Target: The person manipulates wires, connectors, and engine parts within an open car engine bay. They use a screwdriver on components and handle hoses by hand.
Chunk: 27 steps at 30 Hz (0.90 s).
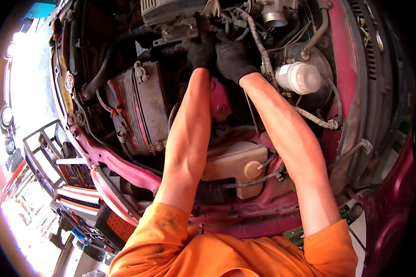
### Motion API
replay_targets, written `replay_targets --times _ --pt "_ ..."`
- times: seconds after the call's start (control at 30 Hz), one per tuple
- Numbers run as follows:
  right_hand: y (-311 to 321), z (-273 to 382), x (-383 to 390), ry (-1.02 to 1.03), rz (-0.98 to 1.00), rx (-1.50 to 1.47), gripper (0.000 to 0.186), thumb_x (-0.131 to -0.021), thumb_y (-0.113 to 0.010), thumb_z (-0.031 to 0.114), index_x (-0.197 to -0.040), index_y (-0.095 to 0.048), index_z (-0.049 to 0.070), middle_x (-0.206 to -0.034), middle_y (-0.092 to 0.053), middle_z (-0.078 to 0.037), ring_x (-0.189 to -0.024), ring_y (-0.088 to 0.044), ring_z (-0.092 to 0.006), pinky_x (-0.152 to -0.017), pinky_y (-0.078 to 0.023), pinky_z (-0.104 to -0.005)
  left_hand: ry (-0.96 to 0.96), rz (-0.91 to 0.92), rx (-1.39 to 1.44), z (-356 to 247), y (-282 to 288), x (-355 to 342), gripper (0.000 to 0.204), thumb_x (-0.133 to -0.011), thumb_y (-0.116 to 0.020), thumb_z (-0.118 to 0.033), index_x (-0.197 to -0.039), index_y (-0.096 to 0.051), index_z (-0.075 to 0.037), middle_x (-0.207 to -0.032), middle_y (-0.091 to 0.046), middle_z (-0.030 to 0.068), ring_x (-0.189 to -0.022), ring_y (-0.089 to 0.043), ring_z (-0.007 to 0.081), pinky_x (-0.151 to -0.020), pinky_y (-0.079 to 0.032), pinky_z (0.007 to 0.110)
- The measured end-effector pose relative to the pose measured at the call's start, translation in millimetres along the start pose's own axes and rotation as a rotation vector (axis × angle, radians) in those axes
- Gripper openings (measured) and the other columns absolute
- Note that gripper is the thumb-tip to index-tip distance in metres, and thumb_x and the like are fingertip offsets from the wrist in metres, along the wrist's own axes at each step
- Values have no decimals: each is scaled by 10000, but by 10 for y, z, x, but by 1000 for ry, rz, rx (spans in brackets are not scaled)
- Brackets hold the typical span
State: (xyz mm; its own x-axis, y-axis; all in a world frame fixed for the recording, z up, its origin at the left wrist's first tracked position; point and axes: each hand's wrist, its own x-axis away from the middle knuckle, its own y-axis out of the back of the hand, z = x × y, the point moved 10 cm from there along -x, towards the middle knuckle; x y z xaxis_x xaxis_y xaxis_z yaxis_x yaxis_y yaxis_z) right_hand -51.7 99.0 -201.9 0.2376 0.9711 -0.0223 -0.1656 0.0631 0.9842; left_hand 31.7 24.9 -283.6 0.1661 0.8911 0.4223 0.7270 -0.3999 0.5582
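Both of my hands, in dark work gloves, reach deep into a car's engine bay, close beside each other. My left hand (201, 54) is by a metal bracket (180, 30) bolted to the engine; its fingers are lost in shadow. Just right of it, my right hand (234, 56) points forward beside a ribbed cable conduit (259, 39). Its fingertips are hidden among dark hoses, so I cannot make out whether either hand grips anything. Below the right wrist a thin dark rod (252, 111) slants downward. A pink-red metal part (220, 99) shows between my forearms.
Left of my arms sits a battery (149, 104) with cable clamps. Nearer is a yellowed plastic tank (233, 164) with a round cap. On the right stand a white-capped reservoir (299, 77) and a metal throttle body (275, 17). A tool cart (85, 198) is outside the car, left.
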Motion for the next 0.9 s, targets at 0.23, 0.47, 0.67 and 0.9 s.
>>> replay_targets --times 0.23,0.47,0.67,0.9 --pt "191 197 -3 -16 34 206 309 -763 -559 138 -1046 -632 37 -1300 -526 -172 -1032 -607 -388 -899 -465 -508 -79 -141 38 26 48 -29 795 -776 -479 -710 -1042 -695 8 -1122 -637 303 -1103 -605 433 -915 -470 486" --pt "1682 788 -627 174 -367 -293 239 -729 -618 111 -947 -697 56 -802 -686 -176 -794 -680 -333 -753 -550 -376 -73 -199 -72 383 -148 -115 701 -698 -589 -671 -950 -716 -28 -983 -686 255 -969 -647 421 -827 -505 503" --pt "2675 538 -959 340 -798 -562 135 -701 -567 -54 -747 -674 15 -742 -662 -102 -735 -659 -204 -694 -515 -301 117 -54 -34 -138 33 373 564 -753 -577 -563 -910 -717 -40 -1001 -680 237 -969 -637 410 -816 -488 508" --pt "1891 96 -1250 138 -784 -850 97 -753 -605 -3 -799 -690 -3 -760 -679 -77 -712 -649 -165 -661 -507 -283 192 -93 163 33 35 362 609 -722 -592 -565 -864 -712 15 -951 -661 303 -947 -637 453 -813 -494 527"
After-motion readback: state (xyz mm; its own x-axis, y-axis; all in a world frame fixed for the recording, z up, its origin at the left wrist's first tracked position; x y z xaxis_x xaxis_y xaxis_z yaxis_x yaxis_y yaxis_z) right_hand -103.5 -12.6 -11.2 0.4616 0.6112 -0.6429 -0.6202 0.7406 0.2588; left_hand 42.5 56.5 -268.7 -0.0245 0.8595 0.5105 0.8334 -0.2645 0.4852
